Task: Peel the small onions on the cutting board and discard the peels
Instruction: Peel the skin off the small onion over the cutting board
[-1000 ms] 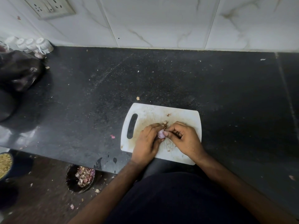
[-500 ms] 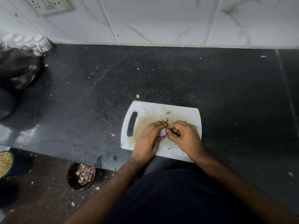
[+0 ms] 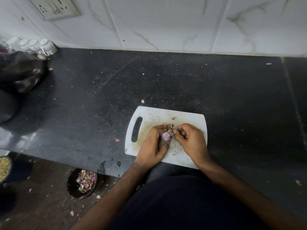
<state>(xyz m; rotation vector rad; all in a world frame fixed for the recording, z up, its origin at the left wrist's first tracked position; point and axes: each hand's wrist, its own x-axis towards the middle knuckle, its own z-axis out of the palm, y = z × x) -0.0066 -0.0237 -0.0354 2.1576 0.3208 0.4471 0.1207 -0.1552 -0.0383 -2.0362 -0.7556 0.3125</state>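
Note:
A white cutting board [image 3: 149, 117] with a handle slot lies on the black counter near its front edge. Over the board, my left hand [image 3: 153, 146] grips a small pale purple onion [image 3: 165, 136]. My right hand [image 3: 191, 140] pinches a dry brownish peel [image 3: 171, 129] that hangs from the onion's top. A small heap of loose peels [image 3: 167, 125] lies on the board just behind my fingers. On the floor below the counter stands a dark bin [image 3: 73, 190] holding several onion peels.
A black plastic bag [image 3: 20, 72] and white cups [image 3: 38, 45] sit at the counter's far left. Peel scraps [image 3: 116, 139] dot the counter beside the board. A bowl of yellowish grains [image 3: 4, 168] stands on the floor at the left edge. The tiled wall carries a socket [image 3: 54, 7].
My right fingers have pulled the peel up and away from the onion, baring more of its purple flesh. Both hands stay over the board's middle.

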